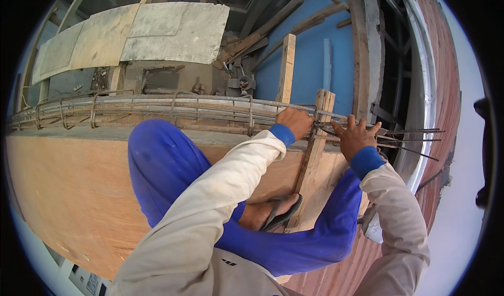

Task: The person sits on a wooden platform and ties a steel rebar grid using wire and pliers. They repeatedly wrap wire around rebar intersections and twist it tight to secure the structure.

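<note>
A long rebar cage (212, 107) of steel bars and square stirrups runs across the view, above the edge of a plywood panel (67, 178). My left hand (296, 122) is curled at the cage's bars, just left of an upright wooden post (325, 103); whether its fingers grip a bar or a stirrup is hidden. My right hand (356, 136) rests on the cage right of the post, fingers spread over the bars. Between the hands, a stirrup and some thin wire lie against the post. Several bar ends (423, 140) stick out past my right hand.
My sandalled foot (271, 213) stands on the plywood beside a timber batten (311, 166). Beyond the cage is a drop to a lower floor with loose timber (260, 32) and rubble. Worn boards (173, 32) lie at the upper left. Red corrugated roofing (441, 60) and a metal edge border the right.
</note>
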`<state>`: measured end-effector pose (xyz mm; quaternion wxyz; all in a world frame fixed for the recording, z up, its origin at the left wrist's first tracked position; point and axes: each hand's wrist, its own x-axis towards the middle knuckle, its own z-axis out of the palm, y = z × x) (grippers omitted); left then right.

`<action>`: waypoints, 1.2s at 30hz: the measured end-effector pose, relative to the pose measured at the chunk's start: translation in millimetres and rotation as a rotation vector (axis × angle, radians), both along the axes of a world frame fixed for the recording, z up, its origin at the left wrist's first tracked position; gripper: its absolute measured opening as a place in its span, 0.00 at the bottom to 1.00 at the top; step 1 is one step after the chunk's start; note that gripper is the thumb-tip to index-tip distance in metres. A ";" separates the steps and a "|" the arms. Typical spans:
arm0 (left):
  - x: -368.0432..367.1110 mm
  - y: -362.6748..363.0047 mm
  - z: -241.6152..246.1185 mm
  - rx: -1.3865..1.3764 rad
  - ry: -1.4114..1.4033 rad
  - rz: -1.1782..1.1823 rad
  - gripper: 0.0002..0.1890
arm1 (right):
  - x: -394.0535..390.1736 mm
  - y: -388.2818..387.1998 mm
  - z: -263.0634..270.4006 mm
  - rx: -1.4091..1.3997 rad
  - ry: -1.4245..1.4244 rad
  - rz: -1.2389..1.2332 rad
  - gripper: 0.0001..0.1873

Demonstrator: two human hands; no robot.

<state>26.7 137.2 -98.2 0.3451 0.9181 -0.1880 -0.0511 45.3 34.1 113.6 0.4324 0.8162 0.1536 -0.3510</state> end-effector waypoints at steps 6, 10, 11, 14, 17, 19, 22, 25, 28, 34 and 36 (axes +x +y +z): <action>-0.1 2.8 4.6 -0.014 0.034 -0.025 0.10 | 45.9 -41.7 -0.2 0.236 0.347 -0.477 0.18; -0.1 5.2 8.8 -0.007 0.036 -0.032 0.10 | 59.7 -63.2 -3.5 0.491 0.536 -1.314 0.19; 0.5 5.8 9.0 -0.005 0.043 -0.048 0.10 | 59.4 -63.6 -3.8 0.465 0.548 -1.429 0.19; -0.7 5.8 8.7 0.004 0.043 -0.049 0.10 | 48.4 -57.8 0.8 0.451 0.358 -0.520 0.27; -1.4 5.3 8.2 0.000 -0.005 -0.029 0.11 | 42.1 -51.6 12.5 0.224 0.158 0.013 0.30; -2.1 4.6 8.4 -0.009 -0.010 -0.018 0.10 | 41.3 -52.5 20.9 0.305 0.095 0.210 0.28; -2.6 4.7 9.9 -0.019 0.018 -0.008 0.10 | 48.4 -57.2 26.2 0.366 0.017 0.484 0.25; -1.8 5.9 11.1 -0.015 0.036 -0.013 0.10 | 51.2 -62.2 21.7 0.381 0.167 -0.893 0.29; -0.4 6.1 10.0 0.003 0.029 -0.021 0.10 | 24.8 -69.6 15.0 0.631 0.230 -1.613 0.32; -2.0 1.5 5.1 0.023 -0.007 -0.014 0.10 | -15.1 -75.0 8.4 0.792 0.060 -1.657 0.31; -3.9 0.2 5.0 0.035 -0.010 -0.018 0.10 | -22.4 -72.6 6.2 0.831 0.052 -1.659 0.31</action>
